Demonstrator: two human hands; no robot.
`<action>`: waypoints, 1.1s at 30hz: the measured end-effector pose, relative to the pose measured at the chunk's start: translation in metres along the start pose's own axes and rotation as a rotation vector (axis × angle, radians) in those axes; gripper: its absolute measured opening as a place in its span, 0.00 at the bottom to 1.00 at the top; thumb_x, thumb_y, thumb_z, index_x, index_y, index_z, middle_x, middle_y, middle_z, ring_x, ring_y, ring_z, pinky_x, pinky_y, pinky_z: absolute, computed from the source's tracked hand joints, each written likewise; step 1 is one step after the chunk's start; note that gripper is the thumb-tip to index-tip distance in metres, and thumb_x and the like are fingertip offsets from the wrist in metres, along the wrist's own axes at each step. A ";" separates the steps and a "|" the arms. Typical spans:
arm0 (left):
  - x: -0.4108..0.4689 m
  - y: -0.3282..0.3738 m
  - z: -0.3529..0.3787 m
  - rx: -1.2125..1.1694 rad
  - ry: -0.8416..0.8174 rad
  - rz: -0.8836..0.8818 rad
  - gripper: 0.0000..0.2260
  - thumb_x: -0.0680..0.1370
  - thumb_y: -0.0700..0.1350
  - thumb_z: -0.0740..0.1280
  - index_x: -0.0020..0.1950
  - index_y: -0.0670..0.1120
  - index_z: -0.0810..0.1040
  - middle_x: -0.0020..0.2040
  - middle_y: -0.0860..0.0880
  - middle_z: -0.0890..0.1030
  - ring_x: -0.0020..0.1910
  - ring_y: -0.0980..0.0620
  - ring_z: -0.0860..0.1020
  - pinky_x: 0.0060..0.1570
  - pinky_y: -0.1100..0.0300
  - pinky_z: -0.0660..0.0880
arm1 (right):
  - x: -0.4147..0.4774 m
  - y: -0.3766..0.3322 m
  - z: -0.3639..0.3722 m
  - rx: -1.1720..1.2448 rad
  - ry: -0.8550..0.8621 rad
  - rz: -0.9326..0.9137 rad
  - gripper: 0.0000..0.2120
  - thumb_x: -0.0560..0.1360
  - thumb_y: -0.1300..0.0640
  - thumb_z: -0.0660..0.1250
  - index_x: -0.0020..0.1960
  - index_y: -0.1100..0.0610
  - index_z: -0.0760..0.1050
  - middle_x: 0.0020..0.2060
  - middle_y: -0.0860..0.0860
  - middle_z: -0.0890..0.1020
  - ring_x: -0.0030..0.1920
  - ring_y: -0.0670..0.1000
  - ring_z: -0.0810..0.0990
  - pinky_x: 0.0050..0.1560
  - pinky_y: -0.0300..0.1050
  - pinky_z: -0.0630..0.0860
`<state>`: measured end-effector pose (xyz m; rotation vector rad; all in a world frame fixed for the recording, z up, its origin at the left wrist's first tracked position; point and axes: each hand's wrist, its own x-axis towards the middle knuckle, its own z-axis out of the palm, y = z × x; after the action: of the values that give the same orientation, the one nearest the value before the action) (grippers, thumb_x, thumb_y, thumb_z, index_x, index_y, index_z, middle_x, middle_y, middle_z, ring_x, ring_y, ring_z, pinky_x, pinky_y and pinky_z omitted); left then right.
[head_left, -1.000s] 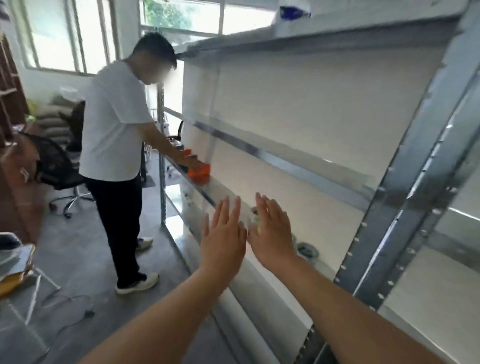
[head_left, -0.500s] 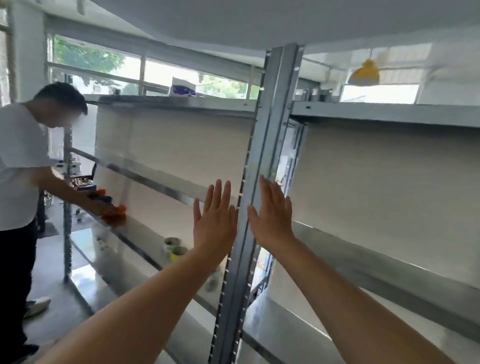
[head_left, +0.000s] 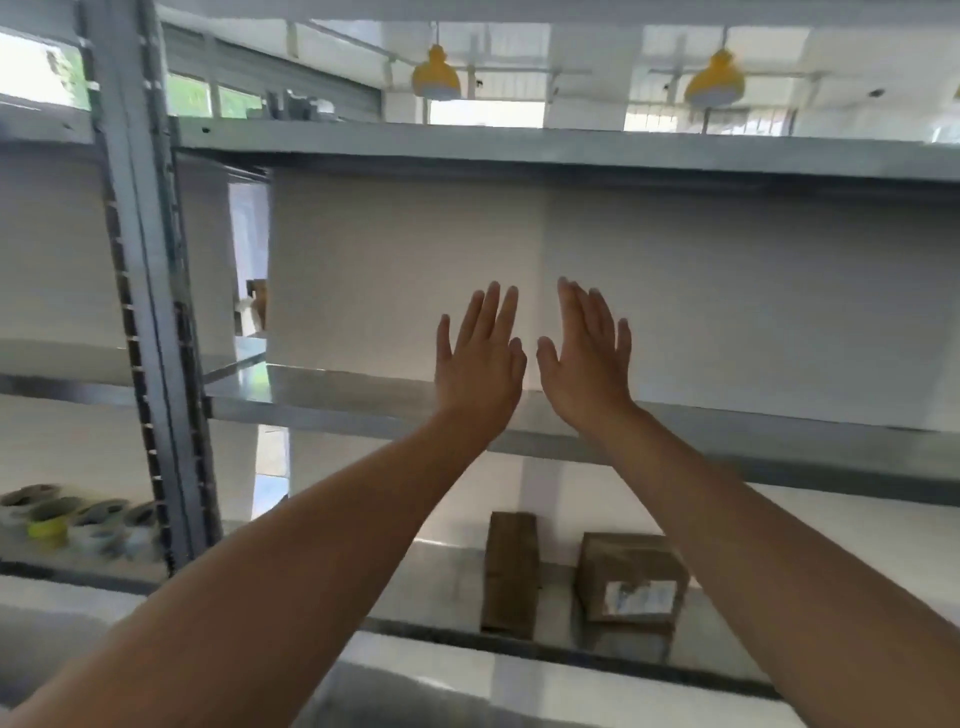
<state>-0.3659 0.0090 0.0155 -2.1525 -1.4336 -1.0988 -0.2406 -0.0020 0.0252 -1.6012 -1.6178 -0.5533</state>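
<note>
Two boxes (head_left: 510, 571) (head_left: 631, 577) — two lamps (head_left: 436, 78) (head_left: 714, 83) — four rolls (head_left: 28, 501) (head_left: 52, 519) (head_left: 98, 522) (head_left: 140, 525)

Post (head_left: 136, 312) shifted left, 2 boxes (head_left: 631, 579) appear

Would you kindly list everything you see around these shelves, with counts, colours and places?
Metal shelf boards: three, grey, stacked across the right bay.
Perforated steel upright post: one, grey, far left.
Back panels: several, white, behind the shelves.
Cardboard boxes: two, brown, lower shelf; a tall narrow one beside a squat labelled one.
Rolls of tape: about four, whitish, one yellow-green, lower shelf of the left bay.
Pendant lamps: two, yellow, at the ceiling behind.
Left hand: open, empty, before the middle shelf.
Right hand: open, empty, beside it.
</note>
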 end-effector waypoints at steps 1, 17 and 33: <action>-0.001 0.024 0.009 -0.023 -0.019 0.022 0.25 0.84 0.51 0.44 0.81 0.52 0.42 0.81 0.52 0.44 0.79 0.53 0.43 0.77 0.47 0.43 | -0.008 0.021 -0.010 -0.039 -0.006 0.015 0.30 0.83 0.49 0.55 0.80 0.50 0.46 0.80 0.48 0.49 0.79 0.50 0.44 0.76 0.56 0.40; -0.053 0.364 0.111 -0.510 -0.225 0.578 0.25 0.85 0.50 0.47 0.81 0.49 0.45 0.81 0.51 0.46 0.80 0.53 0.45 0.77 0.47 0.42 | -0.163 0.294 -0.195 -0.518 -0.012 0.554 0.32 0.82 0.51 0.54 0.80 0.55 0.42 0.80 0.50 0.48 0.79 0.50 0.43 0.76 0.59 0.39; -0.128 0.517 0.155 -0.948 -0.430 0.916 0.25 0.84 0.49 0.47 0.81 0.47 0.48 0.81 0.51 0.49 0.79 0.55 0.45 0.77 0.47 0.42 | -0.276 0.399 -0.283 -0.817 0.041 1.098 0.31 0.81 0.48 0.52 0.80 0.54 0.44 0.79 0.50 0.49 0.79 0.48 0.43 0.75 0.58 0.37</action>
<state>0.1321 -0.2001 -0.1085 -3.2568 0.2339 -1.0265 0.1824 -0.3483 -0.1016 -2.6844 -0.2368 -0.6289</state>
